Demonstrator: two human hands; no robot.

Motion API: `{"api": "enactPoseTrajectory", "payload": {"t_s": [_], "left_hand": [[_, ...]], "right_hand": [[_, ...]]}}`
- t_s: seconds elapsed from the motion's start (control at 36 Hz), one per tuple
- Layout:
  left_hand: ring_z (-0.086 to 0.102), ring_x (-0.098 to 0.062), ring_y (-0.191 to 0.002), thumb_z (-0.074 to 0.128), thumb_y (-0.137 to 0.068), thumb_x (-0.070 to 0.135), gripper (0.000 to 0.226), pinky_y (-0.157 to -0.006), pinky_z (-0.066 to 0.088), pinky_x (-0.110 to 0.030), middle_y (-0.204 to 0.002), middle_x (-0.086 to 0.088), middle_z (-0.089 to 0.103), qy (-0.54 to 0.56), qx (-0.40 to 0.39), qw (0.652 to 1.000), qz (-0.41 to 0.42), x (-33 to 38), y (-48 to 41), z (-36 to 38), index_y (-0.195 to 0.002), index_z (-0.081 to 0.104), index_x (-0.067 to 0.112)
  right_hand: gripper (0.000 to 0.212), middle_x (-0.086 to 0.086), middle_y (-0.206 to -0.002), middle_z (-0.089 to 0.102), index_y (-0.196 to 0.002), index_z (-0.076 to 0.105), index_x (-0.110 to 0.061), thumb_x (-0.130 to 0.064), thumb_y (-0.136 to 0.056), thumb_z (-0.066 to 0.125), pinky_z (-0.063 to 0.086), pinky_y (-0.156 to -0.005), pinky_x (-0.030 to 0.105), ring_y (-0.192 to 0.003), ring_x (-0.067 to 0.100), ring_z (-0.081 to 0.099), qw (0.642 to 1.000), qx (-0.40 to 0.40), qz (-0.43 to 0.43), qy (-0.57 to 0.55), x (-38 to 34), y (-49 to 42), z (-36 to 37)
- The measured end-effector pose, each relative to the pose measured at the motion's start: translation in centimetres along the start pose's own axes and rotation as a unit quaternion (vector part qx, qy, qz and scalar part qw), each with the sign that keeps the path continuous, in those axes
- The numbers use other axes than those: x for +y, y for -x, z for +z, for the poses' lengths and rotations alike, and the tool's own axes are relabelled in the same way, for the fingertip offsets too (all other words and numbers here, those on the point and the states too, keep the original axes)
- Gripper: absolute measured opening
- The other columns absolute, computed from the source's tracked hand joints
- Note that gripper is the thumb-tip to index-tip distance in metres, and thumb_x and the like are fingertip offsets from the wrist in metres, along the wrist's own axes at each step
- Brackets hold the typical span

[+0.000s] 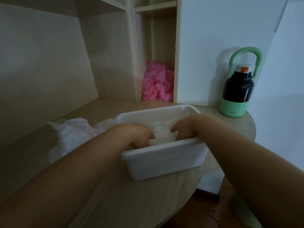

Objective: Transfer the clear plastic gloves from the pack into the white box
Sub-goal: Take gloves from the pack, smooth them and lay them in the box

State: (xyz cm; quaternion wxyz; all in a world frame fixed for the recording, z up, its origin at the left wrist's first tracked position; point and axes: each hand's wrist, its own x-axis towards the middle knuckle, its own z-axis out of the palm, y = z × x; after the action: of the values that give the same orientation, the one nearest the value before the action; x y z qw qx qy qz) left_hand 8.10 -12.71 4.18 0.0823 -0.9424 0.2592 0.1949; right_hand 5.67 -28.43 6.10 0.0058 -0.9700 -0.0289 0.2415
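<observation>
From the head view, a white box [164, 160] is seen standing on the pale wood-grain surface [115, 195], near its rounded right edge. Both forearms are stretched forward from the lower corners of the picture and are bent down at the wrists over the near wall of the box, so that both hands are dipped inside it.

The left hand [141, 134] is lowered at the left side of the box, its knuckles turned up and its fingers bent down into the clear plastic gloves [162, 133], which are heaped as a pale crumpled mass in the middle of the box. The right hand [185, 128] is lowered at the right side, its wrist laid across the near rim and its thumb pointed towards the gloves. The fingertips of both hands are hidden by the gloves and the box wall, so it cannot be told whether anything is gripped or only pressed.

The pack [72, 134], a crumpled clear wrapper with red print, is left lying on the surface just beside the left wall of the box, partly covered by the left forearm.

A pink plastic bundle [158, 83] is stored in a narrow compartment of the shelf unit [131, 46] behind. A black bottle [236, 89] with a green base and handle is set against the white wall [213, 30] at the right.
</observation>
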Motion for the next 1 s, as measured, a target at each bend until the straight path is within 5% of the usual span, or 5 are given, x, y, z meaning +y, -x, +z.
{"api": "enactPoseTrajectory", "payload": {"t_s": [0.25, 0.39, 0.5, 0.78, 1.0], "left_hand": [[0.056, -0.003, -0.098, 0.061, -0.092, 0.024, 0.033, -0.074, 0.040, -0.008, -0.115, 0.009, 0.062, 0.277, 0.332, 0.901, 0.041, -3.7, 7.2, -1.5, -0.125, 0.061, 0.020], [0.059, -0.008, -0.095, 0.059, -0.093, 0.024, 0.023, -0.082, 0.043, -0.023, -0.102, 0.011, 0.064, 0.327, 0.466, 0.821, -0.034, -8.3, 11.0, 1.0, -0.114, 0.067, 0.023], [0.060, -0.010, -0.091, 0.060, -0.092, 0.019, 0.024, -0.080, 0.040, -0.019, -0.098, 0.007, 0.064, 0.337, 0.519, 0.775, -0.130, -12.6, 12.2, 5.0, -0.114, 0.068, 0.017], [0.031, -0.025, -0.139, 0.068, -0.086, 0.032, 0.061, -0.113, 0.027, -0.042, -0.151, -0.005, 0.037, 0.187, 0.445, 0.861, -0.163, -15.5, 9.6, 14.3, -0.141, 0.045, 0.020], [0.060, -0.039, -0.106, 0.060, -0.079, 0.029, 0.027, -0.078, 0.053, -0.049, -0.117, -0.015, 0.064, 0.054, 0.501, 0.851, -0.149, -15.6, 6.8, 16.1, -0.098, 0.073, 0.014]], "right_hand": [[0.034, 0.011, -0.119, 0.061, -0.117, 0.063, -0.004, -0.023, -0.090, 0.058, 0.047, -0.094, 0.035, -0.106, 0.026, 0.057, 0.944, 0.285, -0.079, -0.149, -3.8, 2.9, -1.9], [0.029, 0.016, -0.107, 0.067, -0.108, 0.064, 0.001, -0.020, -0.089, 0.057, 0.052, -0.089, 0.041, -0.096, 0.028, 0.063, 0.888, 0.358, -0.161, -0.238, -10.4, 3.0, -1.5], [0.033, 0.006, -0.117, 0.064, -0.123, 0.060, -0.011, -0.015, -0.091, 0.052, 0.042, -0.089, 0.023, -0.109, 0.021, 0.058, 0.858, 0.365, -0.218, -0.287, -16.1, 2.7, -0.2], [0.052, 0.010, -0.135, 0.048, -0.140, 0.036, -0.014, 0.001, -0.091, 0.046, 0.041, -0.091, 0.026, -0.119, 0.023, 0.049, 0.855, 0.251, -0.179, -0.418, -23.5, -2.4, 5.6], [0.045, -0.014, -0.136, 0.041, -0.144, 0.030, -0.030, -0.019, -0.101, 0.038, 0.028, -0.101, 0.018, -0.129, 0.004, 0.035, 0.840, 0.225, -0.212, -0.446, -22.4, -5.8, 9.6]]}}
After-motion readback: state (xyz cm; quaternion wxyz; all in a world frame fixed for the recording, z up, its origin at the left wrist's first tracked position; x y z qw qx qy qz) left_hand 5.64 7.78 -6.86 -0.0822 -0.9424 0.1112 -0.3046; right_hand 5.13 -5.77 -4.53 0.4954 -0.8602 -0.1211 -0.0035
